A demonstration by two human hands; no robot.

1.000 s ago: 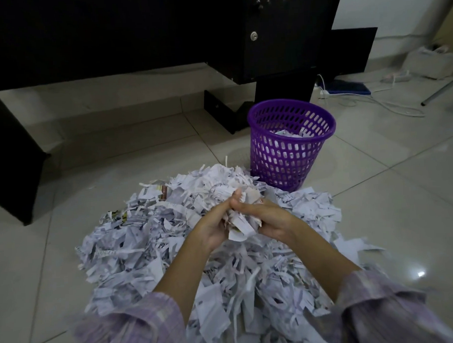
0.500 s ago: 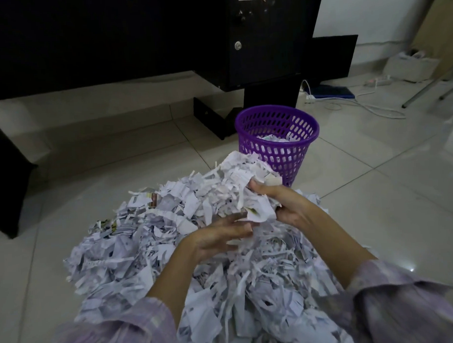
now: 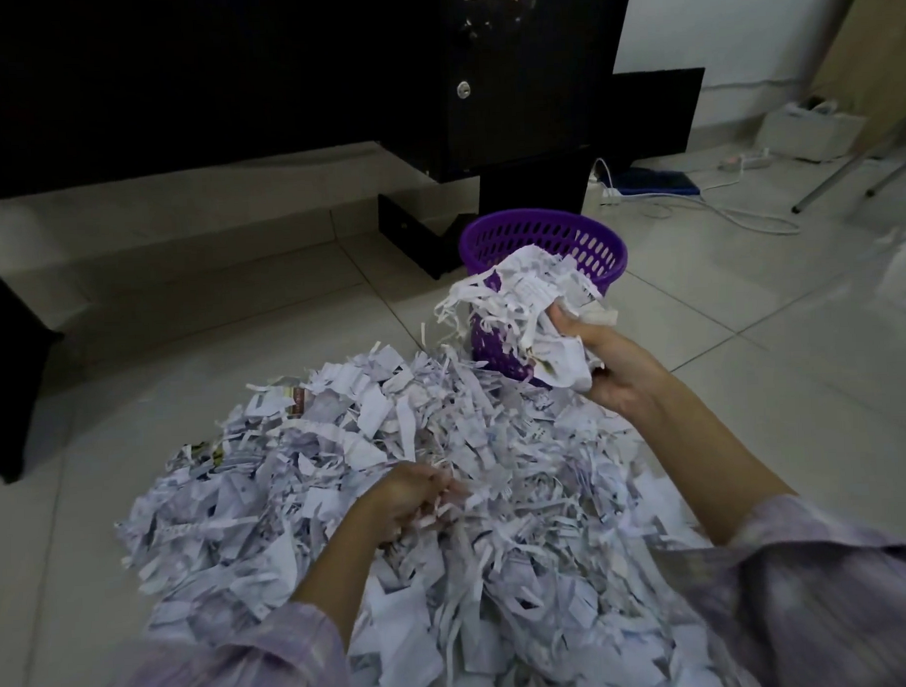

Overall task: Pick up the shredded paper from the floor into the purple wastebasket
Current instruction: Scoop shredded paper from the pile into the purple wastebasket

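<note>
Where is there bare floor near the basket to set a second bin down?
Bare tile lies right of the purple wastebasket, between it and the white cable, and left of it, between the shredded paper pile and the black desk. In front it is crowded: the pile reaches the basket's base, and the right hand holds a handful there.

— How is the right hand sitting?

— It is reaching forward and up on an outstretched forearm, fingers curling round a clump of shredded paper that it is gripping above the pile.

— And the left hand?

— It is lying lower and nearer the body, fingers bending down into the paper heap; whether it is pinching any strips is hard to tell. Both forearms are showing bare, with lilac sleeves bunching near the elbows.
</note>
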